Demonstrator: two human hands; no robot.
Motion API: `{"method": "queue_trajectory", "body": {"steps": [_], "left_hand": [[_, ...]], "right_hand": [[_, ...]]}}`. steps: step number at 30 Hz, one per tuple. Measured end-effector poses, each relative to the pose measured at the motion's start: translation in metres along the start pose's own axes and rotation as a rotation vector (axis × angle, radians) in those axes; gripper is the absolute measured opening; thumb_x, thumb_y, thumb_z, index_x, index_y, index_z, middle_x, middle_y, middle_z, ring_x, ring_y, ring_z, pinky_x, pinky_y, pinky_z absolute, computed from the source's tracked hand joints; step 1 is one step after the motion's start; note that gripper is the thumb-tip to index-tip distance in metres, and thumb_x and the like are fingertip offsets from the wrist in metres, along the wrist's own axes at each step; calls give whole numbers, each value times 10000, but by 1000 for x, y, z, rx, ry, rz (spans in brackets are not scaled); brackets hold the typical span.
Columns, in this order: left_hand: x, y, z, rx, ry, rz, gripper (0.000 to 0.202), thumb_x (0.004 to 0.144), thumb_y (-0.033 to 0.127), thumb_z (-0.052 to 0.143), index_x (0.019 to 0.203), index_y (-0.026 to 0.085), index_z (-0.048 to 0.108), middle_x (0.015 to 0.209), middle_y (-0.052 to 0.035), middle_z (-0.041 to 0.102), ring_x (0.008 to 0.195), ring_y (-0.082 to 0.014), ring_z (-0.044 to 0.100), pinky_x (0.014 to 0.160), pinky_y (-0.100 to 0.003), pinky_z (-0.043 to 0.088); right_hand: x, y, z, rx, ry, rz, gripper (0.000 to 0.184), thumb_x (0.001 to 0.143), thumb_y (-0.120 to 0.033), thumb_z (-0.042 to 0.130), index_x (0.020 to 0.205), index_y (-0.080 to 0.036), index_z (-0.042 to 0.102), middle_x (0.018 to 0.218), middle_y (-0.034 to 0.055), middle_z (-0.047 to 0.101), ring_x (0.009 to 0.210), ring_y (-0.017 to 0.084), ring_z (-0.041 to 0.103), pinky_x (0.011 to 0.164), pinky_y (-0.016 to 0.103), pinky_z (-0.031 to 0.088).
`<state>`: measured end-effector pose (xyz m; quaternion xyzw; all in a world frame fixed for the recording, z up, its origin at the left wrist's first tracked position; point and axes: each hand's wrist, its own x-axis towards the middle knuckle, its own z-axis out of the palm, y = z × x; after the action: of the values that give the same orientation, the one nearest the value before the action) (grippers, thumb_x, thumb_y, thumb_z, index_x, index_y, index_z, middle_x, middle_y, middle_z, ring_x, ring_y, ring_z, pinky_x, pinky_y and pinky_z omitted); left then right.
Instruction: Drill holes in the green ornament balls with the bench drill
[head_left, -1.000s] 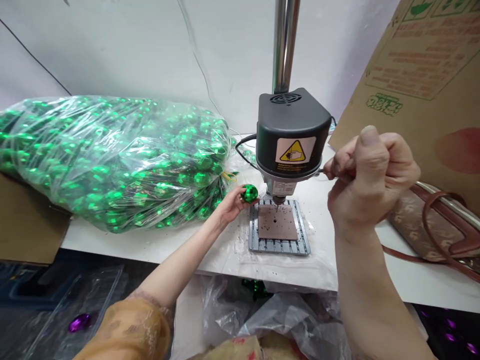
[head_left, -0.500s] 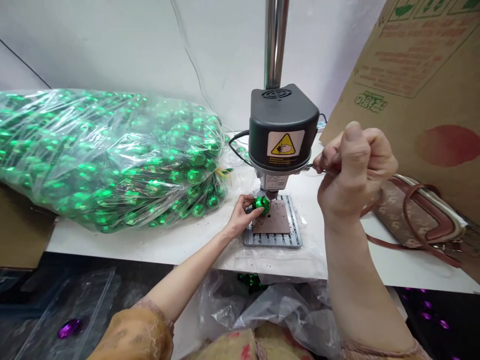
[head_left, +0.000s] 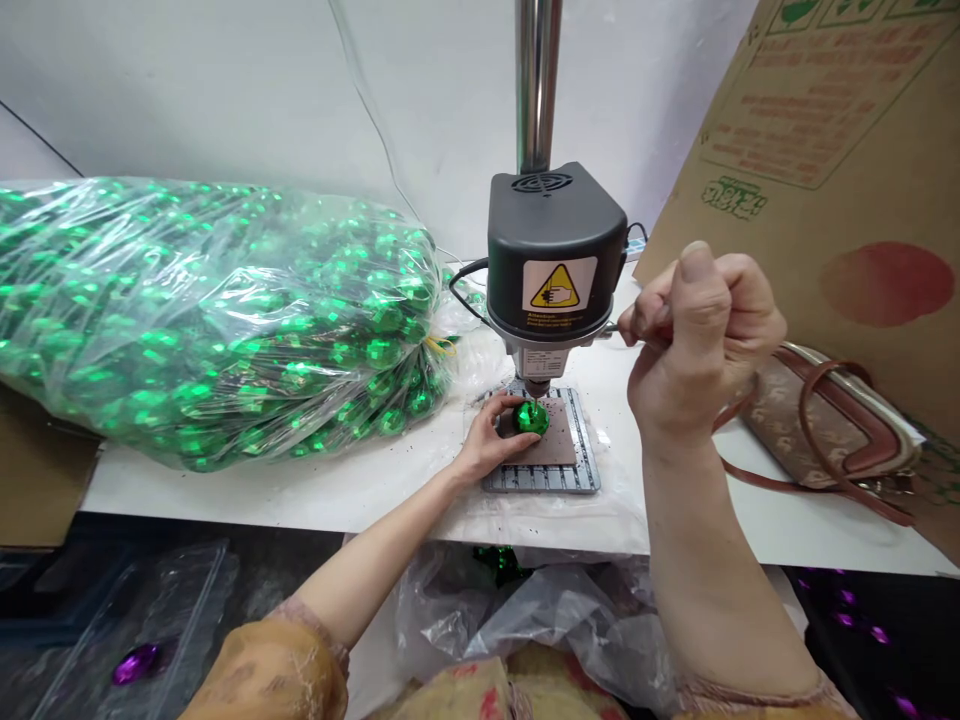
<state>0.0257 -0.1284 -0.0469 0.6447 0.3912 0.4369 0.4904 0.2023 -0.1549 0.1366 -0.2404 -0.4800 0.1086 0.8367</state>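
A small bench drill press [head_left: 555, 255] with a dark head and a steel column stands on the white table [head_left: 315, 490]. My left hand [head_left: 491, 440] pinches a shiny green ball [head_left: 532, 416] and holds it on the brown plate of the drill's base [head_left: 579, 470], right under the bit. My right hand [head_left: 694, 335] is a fist closed around the drill's thin metal lever at the right of the head.
A big clear bag full of green balls [head_left: 217, 320] lies on the table's left half. A cardboard box [head_left: 847, 170] leans at the right, with a brown handbag [head_left: 825, 420] below it. Plastic bags [head_left: 525, 620] hang under the table edge; purple balls [head_left: 135, 662] lie lower left.
My left hand carried the green ball from beside the bag rightward onto the plate under the drill bit. My right hand kept its grip on the lever.
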Motion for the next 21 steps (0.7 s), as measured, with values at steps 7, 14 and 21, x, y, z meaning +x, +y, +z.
{"method": "queue_trajectory", "body": {"steps": [7, 14, 21], "left_hand": [[-7, -2, 10, -45, -50, -5, 602, 725, 361, 932, 1234, 229, 636, 1349, -108, 664, 1379, -331, 572, 1246, -504, 362], [-6, -6, 10, -18, -52, 3, 655, 726, 407, 925, 1263, 217, 601, 1322, -111, 654, 1314, -324, 598, 1208, -503, 403], [-8, -1, 13, -52, -9, -12, 660, 691, 446, 946, 1222, 218, 626, 1293, -114, 659, 1396, -358, 544, 1272, -533, 325]], "right_hand": [[1, 0, -1, -34, 9, 18, 408, 943, -387, 641, 649, -204, 426, 528, -75, 438, 462, 33, 388, 485, 237, 349], [-6, -2, -6, 7, -20, -1, 422, 924, -311, 647, 595, -198, 408, 495, -77, 391, 448, 34, 369, 468, 248, 325], [-24, 0, -11, 4, 13, -69, 527, 951, -332, 610, 537, -168, 329, 480, -55, 328, 438, 36, 359, 438, 239, 289]]}}
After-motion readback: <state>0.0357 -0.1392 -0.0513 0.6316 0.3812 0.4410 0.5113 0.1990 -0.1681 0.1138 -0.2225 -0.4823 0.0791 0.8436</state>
